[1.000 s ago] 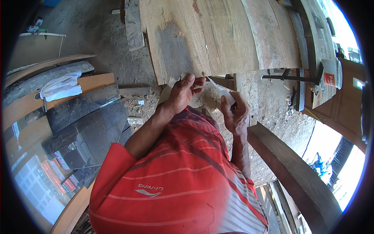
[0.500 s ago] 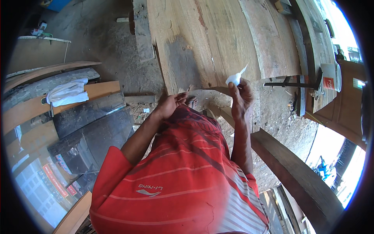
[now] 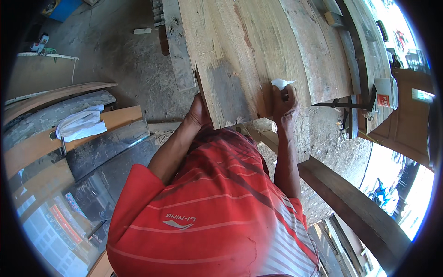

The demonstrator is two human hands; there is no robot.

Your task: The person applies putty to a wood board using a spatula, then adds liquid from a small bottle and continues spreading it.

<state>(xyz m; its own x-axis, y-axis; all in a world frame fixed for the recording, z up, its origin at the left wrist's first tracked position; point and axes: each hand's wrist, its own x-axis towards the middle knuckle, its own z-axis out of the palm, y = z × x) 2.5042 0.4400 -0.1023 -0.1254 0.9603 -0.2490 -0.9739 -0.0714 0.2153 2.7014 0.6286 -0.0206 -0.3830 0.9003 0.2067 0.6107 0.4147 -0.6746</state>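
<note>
A wide, rough wooden plank (image 3: 258, 51) with a dark grey patch near its lower end fills the upper middle. My left hand (image 3: 198, 113) grips the plank's left edge beside that patch. On the plank's face, to the right of the patch, my right hand (image 3: 284, 102) presses a small white crumpled piece of cloth or paper (image 3: 281, 83), held in its fingers. My red striped shirt (image 3: 207, 207) covers the lower middle of the view.
A white can with a red label (image 3: 385, 92) stands at the right beside a dark metal bar (image 3: 344, 105). A heavy wooden beam (image 3: 355, 207) crosses the lower right. Boards with a white cloth (image 3: 80, 122) and glass sheets (image 3: 92, 152) lie at the left.
Both hands rose from near my chest to the plank. The right hand carried the white piece up onto the plank's face, and the left hand took the plank's edge.
</note>
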